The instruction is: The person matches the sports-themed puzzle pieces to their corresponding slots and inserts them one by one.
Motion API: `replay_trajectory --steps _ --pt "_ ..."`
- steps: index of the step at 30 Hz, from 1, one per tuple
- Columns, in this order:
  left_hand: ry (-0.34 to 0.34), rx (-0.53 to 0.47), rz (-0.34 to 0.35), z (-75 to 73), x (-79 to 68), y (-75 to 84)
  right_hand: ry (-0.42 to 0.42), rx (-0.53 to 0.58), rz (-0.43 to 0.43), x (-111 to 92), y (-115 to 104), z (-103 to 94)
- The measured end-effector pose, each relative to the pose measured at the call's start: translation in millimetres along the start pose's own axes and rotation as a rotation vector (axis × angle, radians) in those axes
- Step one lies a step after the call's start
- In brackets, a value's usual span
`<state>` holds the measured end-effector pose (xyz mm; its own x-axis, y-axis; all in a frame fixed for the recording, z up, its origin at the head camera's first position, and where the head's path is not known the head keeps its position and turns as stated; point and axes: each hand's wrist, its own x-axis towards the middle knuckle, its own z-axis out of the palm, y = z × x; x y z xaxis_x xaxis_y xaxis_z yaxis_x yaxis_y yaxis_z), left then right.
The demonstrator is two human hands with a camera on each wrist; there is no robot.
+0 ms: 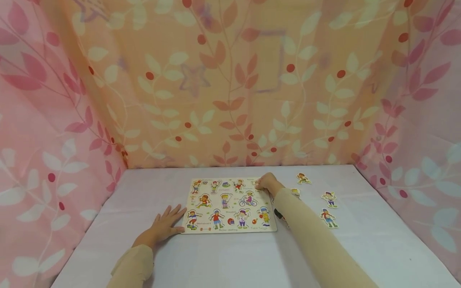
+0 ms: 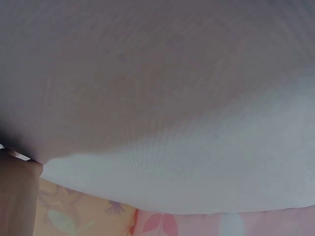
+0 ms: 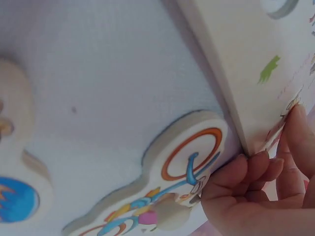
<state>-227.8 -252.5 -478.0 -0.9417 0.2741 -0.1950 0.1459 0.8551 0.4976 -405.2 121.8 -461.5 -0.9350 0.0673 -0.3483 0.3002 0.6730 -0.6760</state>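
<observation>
Puzzle board [image 1: 209,212]: a pale, flat rectangle bearing colourful sporting figures, lying on the white surface [image 1: 216,260]. The right hand [image 1: 269,183] pinches a largely hidden piece [image 3: 276,132] at the board's far right corner; the left hand [image 1: 163,225], fingers spread, touches its left edge. Loose pieces [image 1: 328,218] lie rightward. Floral cloth [image 1: 230,80], orange and pink, encloses three sides.

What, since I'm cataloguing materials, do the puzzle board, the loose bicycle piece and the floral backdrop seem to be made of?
Puzzle board: probably wood or fibreboard, matte; thick pale edge, no glare.
Loose bicycle piece: likely the same, printed face; thick cream edge.
Floral backdrop: thin printed fabric or plastic sheet, hard to tell; soft folds.
</observation>
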Motion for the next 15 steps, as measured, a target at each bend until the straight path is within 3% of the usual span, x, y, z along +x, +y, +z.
replay_trajectory --steps 6,15 --pt "-0.002 0.005 0.004 -4.6 -2.2 4.8 0.012 0.044 -0.056 -9.7 1.8 -1.5" --pt "0.004 -0.005 0.011 -1.9 -1.0 2.4 0.038 0.094 -0.009 -10.0 3.7 1.0"
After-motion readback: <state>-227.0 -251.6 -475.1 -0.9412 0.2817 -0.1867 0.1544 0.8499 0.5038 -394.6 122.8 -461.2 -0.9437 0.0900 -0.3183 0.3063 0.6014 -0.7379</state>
